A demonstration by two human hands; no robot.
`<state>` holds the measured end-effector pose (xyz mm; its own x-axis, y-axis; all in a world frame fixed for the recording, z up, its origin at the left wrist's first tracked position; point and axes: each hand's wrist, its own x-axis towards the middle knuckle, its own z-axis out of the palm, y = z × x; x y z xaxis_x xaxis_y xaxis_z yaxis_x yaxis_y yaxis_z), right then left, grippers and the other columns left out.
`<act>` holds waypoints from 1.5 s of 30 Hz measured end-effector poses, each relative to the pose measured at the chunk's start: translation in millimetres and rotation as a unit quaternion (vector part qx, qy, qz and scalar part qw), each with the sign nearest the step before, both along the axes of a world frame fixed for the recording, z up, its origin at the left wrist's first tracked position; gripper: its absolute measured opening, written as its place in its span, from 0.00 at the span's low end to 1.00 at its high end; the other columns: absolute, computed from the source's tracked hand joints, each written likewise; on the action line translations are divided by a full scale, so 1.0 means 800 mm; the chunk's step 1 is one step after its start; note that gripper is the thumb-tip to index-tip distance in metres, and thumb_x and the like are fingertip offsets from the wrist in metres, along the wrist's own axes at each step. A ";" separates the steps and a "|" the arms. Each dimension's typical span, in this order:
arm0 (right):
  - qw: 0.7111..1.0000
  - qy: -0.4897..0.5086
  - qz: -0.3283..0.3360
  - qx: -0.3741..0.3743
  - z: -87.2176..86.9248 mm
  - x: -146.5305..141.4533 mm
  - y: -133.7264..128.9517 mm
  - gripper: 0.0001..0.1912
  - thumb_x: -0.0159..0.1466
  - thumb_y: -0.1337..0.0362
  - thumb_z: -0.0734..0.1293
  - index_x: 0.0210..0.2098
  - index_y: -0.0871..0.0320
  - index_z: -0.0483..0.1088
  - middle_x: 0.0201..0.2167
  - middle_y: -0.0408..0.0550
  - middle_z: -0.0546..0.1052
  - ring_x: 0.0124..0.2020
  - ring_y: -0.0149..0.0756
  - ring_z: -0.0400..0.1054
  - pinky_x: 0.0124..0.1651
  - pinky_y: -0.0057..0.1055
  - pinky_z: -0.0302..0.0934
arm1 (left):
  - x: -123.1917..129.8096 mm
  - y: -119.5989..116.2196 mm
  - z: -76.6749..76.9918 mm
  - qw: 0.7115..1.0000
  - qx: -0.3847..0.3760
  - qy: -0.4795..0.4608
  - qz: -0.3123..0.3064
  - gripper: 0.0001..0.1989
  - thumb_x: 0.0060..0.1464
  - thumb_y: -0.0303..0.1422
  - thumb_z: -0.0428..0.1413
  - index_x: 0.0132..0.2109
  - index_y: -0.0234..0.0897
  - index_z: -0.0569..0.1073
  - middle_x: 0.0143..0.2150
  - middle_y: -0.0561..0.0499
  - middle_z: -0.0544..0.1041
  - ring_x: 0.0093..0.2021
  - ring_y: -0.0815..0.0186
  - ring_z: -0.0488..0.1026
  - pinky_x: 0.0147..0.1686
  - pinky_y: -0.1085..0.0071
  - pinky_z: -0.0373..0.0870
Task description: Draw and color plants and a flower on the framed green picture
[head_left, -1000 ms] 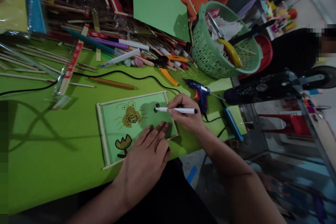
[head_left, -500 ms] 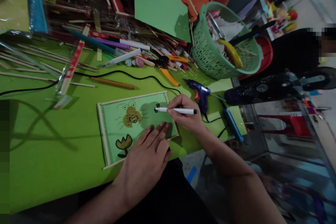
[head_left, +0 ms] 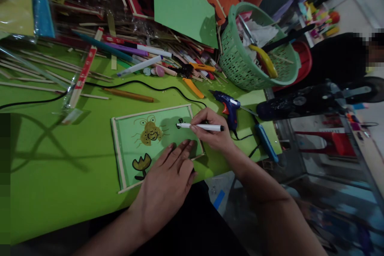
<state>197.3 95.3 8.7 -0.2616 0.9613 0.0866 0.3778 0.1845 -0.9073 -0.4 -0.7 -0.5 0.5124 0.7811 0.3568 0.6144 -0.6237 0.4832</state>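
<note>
1. we see a green card (head_left: 168, 130), stick-framed, flat on the tabletop (head_left: 60, 200), showing a bug (head_left: 151, 133), a flower (head_left: 141, 164) and a small black outline (head_left: 180, 121).
2. our white marker (head_left: 212, 127), black-ended, is tilted, tip at that outline.

I read the slim white marker (head_left: 214, 127) as smooth plastic, the rectangular green sheet (head_left: 164, 120) as matt paper, its pale strip frame (head_left: 118, 156) as bare wood, round green basket (head_left: 238, 62) as smooth plastic.

Flat left hand (head_left: 168, 172), pinched right hand (head_left: 216, 138)
</note>
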 end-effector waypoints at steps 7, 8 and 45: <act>1.000 0.015 -0.004 -0.013 0.001 0.001 -0.001 0.05 0.64 0.62 0.75 0.34 0.52 0.76 0.31 0.42 0.80 0.30 0.34 0.71 0.34 0.33 0.62 | -0.001 -0.001 -0.001 1.000 -0.009 -0.001 0.001 0.09 0.72 0.26 0.51 0.49 0.34 0.77 0.66 0.38 0.80 0.66 0.51 0.79 0.67 0.49 0.75; 0.999 0.029 -0.007 -0.017 0.001 0.001 -0.001 0.05 0.64 0.62 0.75 0.34 0.52 0.76 0.31 0.42 0.79 0.30 0.34 0.70 0.33 0.32 0.61 | -0.001 -0.001 -0.001 1.000 -0.010 0.000 0.000 0.09 0.72 0.26 0.51 0.49 0.34 0.77 0.66 0.38 0.80 0.67 0.52 0.78 0.67 0.49 0.75; 0.996 0.041 -0.074 -0.031 0.006 0.004 -0.003 0.07 0.61 0.62 0.75 0.32 0.53 0.73 0.26 0.40 0.75 0.26 0.31 0.62 0.28 0.30 0.53 | -0.001 0.002 -0.002 1.000 0.008 0.015 -0.006 0.11 0.73 0.26 0.49 0.48 0.33 0.77 0.66 0.37 0.80 0.65 0.50 0.80 0.64 0.48 0.78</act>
